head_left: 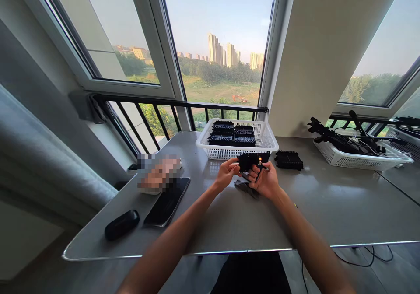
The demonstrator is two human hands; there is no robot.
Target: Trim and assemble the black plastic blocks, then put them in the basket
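Note:
My left hand grips the left end of a black ridged plastic part, held above the table in front of the white basket. My right hand is closed around what looks like a small lighter. A small orange flame glows at its top, against the right part of the black piece. Fingers hide most of the lighter. Beneath my hands a crumpled dark grey cloth lies on the table. A similar black ridged part rests to the right of my hands.
Behind my hands stands a white basket holding several black ridged parts. Another white basket with black parts and cables is at the right. On the left lie a black phone-like slab, a dark case and a blurred-out item.

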